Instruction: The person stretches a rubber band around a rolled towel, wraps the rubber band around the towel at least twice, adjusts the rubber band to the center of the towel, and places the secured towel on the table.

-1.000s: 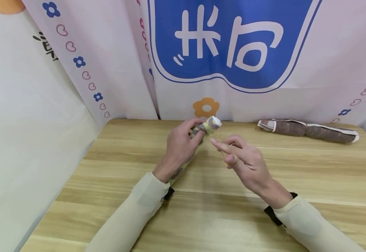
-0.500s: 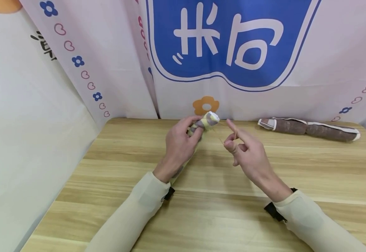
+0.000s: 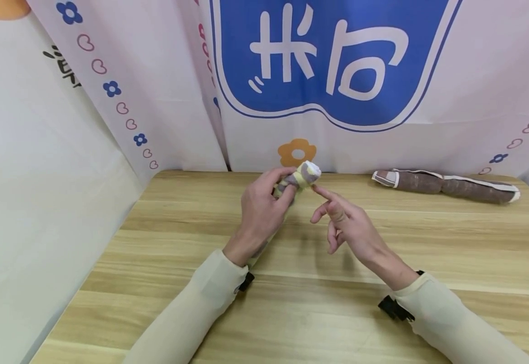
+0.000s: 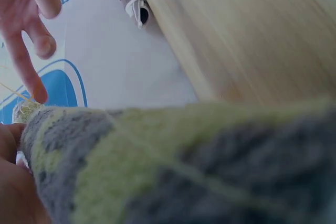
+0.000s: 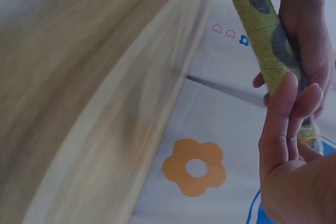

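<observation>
My left hand [image 3: 261,202] grips a rolled towel [image 3: 309,173] with a yellow and grey pattern, near its white far end. The roll runs back under my left wrist, and its terry surface [image 4: 131,166] fills the lower left wrist view. My right hand [image 3: 355,225] stands just right of that end. Its straight index finger points at the roll and reaches its side; the other fingers are loosely bent and hold nothing. A thin yellow elastic band [image 5: 317,138] shows by the index fingertip at the roll's end. How the band loops there is hard to tell.
A brown rolled towel [image 3: 441,188] with white edging lies at the table's back right. Behind the wooden table [image 3: 328,313] hangs a printed white curtain [image 3: 255,141] with a blue sign, close to the towel's far end.
The band was stretched out from the roll on my right thumb and index finger; it has come off the thumb. The right index fingertip has moved in to the roll. My left hand keeps its grip.
</observation>
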Demonstrator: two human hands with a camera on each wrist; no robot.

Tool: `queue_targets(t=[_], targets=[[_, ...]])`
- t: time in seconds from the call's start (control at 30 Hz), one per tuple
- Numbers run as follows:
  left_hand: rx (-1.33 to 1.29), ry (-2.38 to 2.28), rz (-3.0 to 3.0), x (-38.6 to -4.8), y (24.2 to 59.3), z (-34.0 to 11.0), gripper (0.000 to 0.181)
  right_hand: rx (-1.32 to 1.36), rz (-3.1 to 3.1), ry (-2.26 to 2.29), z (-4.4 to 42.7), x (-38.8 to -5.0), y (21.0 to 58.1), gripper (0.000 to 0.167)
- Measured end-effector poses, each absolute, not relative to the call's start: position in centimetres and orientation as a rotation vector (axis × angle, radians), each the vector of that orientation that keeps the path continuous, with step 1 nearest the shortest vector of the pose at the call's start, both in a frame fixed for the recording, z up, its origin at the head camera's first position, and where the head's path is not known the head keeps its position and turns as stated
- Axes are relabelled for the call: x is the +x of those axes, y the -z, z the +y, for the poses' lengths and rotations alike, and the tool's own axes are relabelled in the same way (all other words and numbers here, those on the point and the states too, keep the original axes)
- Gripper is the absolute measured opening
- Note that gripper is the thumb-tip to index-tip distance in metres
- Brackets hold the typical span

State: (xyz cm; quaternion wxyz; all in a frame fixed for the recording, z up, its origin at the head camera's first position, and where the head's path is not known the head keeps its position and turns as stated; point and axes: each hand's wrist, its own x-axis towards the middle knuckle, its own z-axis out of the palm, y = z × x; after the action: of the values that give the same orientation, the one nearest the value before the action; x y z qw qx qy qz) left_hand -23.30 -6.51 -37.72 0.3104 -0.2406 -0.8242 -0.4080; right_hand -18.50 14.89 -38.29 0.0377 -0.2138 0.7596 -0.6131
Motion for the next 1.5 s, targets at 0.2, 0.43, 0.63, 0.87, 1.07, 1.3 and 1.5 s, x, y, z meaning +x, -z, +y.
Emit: queue_targets(t=[0.2,0.43,0.63,0.87,1.07,1.3,1.5], targets=[[-0.680,1.110,-2.131,-23.1,37.6,-6.3,0.024,-0.589,2.332,1.984,15.0,-18.9,38.3,0.064],[-0.768,1.104,-2.100,-23.0,37.7,-6.2,0.023,-0.487,2.333,2.113,15.4,-19.2,38.4,0.049],[-0.812,1.083,-2.113,-23.0,37.8,-6.1,0.023,-0.432,2.314,2.150,15.5,-19.4,38.4,0.046],[-0.814,1.086,-2.111,-23.0,37.9,-6.1,0.023,-0.406,2.328,2.141,15.5,-19.5,38.2,0.042],[-0.828,1.077,-2.114,-23.1,37.9,-6.1,0.023,-0.390,2.335,2.139,15.5,-19.5,38.2,0.041],[-0.839,1.072,-2.118,-23.1,37.9,-6.0,0.023,-0.383,2.349,2.126,15.5,-19.6,38.3,0.040],[-0.862,1.059,-2.115,-23.2,37.9,-6.0,0.023,-0.397,2.326,2.142,15.6,-19.7,38.4,0.038]])
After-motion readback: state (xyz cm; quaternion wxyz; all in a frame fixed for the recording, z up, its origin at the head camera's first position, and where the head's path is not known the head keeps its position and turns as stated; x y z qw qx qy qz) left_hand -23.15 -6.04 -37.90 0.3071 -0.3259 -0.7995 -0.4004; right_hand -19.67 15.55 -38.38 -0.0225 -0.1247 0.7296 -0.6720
